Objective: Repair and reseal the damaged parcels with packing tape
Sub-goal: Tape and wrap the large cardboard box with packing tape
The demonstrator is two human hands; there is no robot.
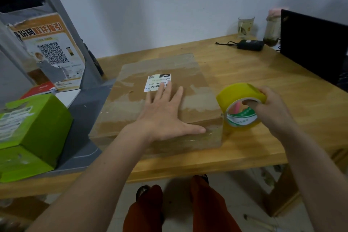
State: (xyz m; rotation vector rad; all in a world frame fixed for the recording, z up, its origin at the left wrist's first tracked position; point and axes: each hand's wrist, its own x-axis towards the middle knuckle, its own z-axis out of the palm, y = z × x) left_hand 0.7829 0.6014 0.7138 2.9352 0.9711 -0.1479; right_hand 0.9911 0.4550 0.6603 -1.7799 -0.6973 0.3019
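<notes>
Left hand point(165, 117): flat on top of cardboard parcel point(160, 103), fingers straight and spread, fingertips at white shipping label point(157, 82). Right hand point(271, 109): grips yellow tape roll point(241, 105), thumb hooked inside core, fingers curled over outer rim. Roll upright, touching parcel's right near corner. Parcel flat on wooden table point(244, 73), clear tape across top.

A flat brown cardboard parcel point(160, 100), patched with clear tape and bearing a white barcode label point(158, 82), lies under the left hand point(163, 117). A yellow roll of packing tape point(242, 105), upright on edge, stands at the parcel's corner in the right hand point(271, 107).
</notes>
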